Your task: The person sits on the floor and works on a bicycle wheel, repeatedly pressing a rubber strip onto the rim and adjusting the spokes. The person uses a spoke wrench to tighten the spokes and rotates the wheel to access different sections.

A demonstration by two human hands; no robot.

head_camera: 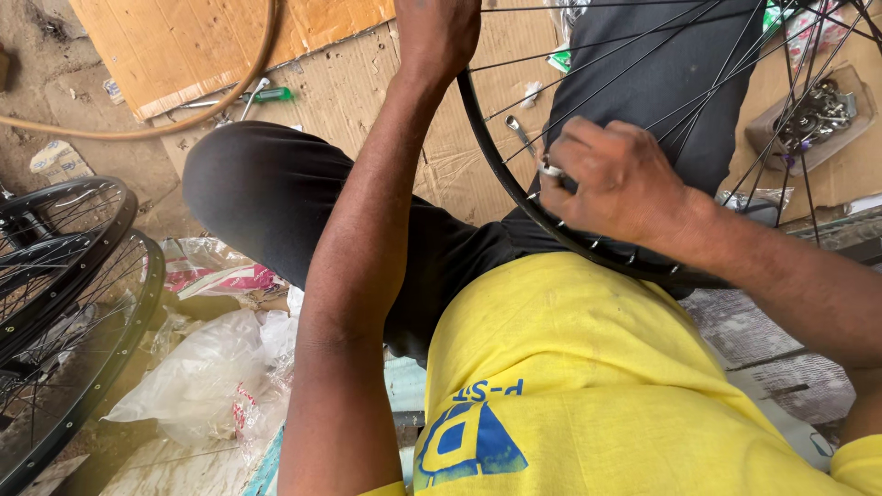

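A black bicycle wheel rim [478, 138] with thin spokes rests across my lap. My left hand [436, 32] grips the rim near the top of the view. My right hand [620, 179] is closed around a small silver tool [549, 170] held against the inner side of the rim, where the spokes meet it. Black trousers and a yellow shirt fill the lower middle of the view.
Two more black spoked wheels [64, 303] lie at the left. Crumpled plastic bags [207, 377] sit beside them. Flattened cardboard [211, 46] covers the ground ahead, with a green-handled screwdriver [266, 95], a spanner [519, 133] and a cardboard tray of metal parts [813, 115].
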